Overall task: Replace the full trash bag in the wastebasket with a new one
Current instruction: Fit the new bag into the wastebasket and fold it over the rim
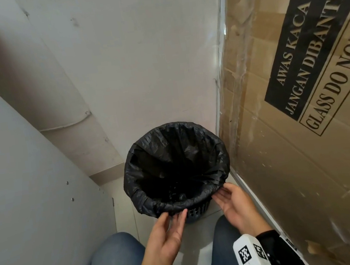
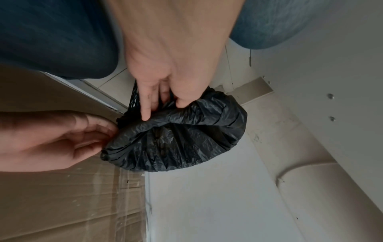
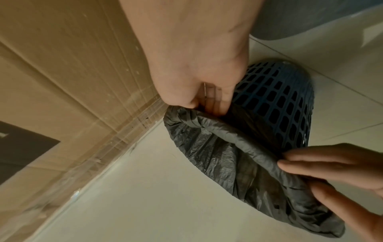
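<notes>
Reaching down, the left hand (image 1: pixel 167 235) and right hand (image 1: pixel 234 204) each pinch the trash bag (image 1: pixel 176 165) hem, thumb against fingers, at the near rim of the wastebasket (image 1: pixel 198 210); it stands on the floor (image 1: pixel 123 201); a cardboard box (image 1: pixel 301 115) crowds its right, with the wall (image 1: pixel 137 59) at its far side.

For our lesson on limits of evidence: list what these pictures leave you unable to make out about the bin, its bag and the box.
- Head view: what lies in the trash bag; its inside is too dark.
- Head view: most of the wastebasket wall; the bag's overhang and the left hand cover it.
- Head view: the cardboard box print; the right edge cuts it off.
</notes>
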